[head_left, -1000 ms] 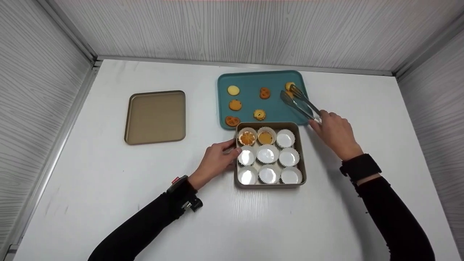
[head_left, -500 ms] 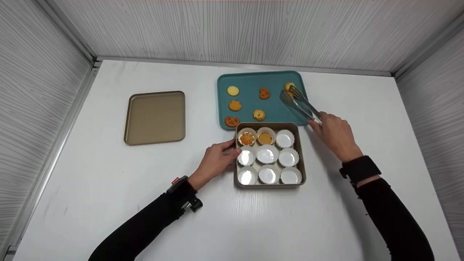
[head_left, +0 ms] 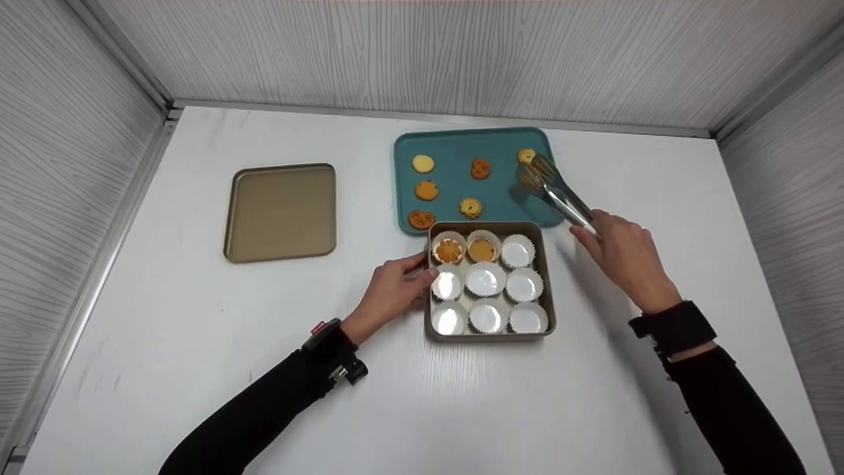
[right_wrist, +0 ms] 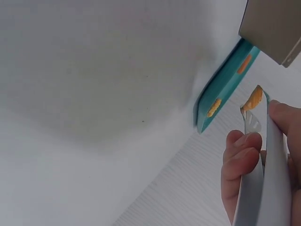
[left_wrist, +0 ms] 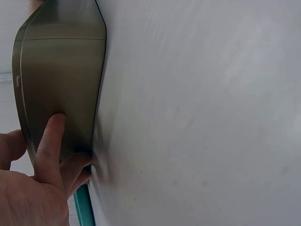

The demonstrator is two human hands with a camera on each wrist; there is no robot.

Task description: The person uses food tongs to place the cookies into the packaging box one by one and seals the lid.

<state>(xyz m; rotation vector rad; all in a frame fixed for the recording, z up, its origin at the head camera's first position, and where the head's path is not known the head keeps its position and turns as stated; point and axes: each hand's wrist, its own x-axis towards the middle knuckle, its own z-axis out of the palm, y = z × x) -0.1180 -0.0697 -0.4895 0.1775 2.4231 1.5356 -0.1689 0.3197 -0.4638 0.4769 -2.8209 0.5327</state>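
My right hand [head_left: 623,257] grips metal tongs [head_left: 570,204] above the right end of the teal tray [head_left: 448,146]. In the right wrist view, a ridged golden cookie [right_wrist: 254,98] is pinched between the tong tips, off the tray. My left hand [head_left: 392,290] holds the left wall of a square tin [head_left: 491,338], thumb on the rim and fingers along the outside. Inside the tin sit white paper cups in rows; the two at back left contain an orange flower-shaped cookie [head_left: 448,251] and a round tan cookie [head_left: 482,250]. The other paper cups, such as the middle one [head_left: 486,280], are empty.
Several cookies lie on the tray, among them a pale round one [head_left: 423,163], a pretzel-shaped one [head_left: 481,169] and a ring-shaped one [head_left: 470,208]. A shallow square gold lid [head_left: 283,214] lies on the table at left. Grey wood-grain panels [head_left: 428,59] border the table.
The tongs have closed on a cookie at the tray's right end and lifted it; my right hand has moved slightly right and toward me. My left hand stays on the tin.
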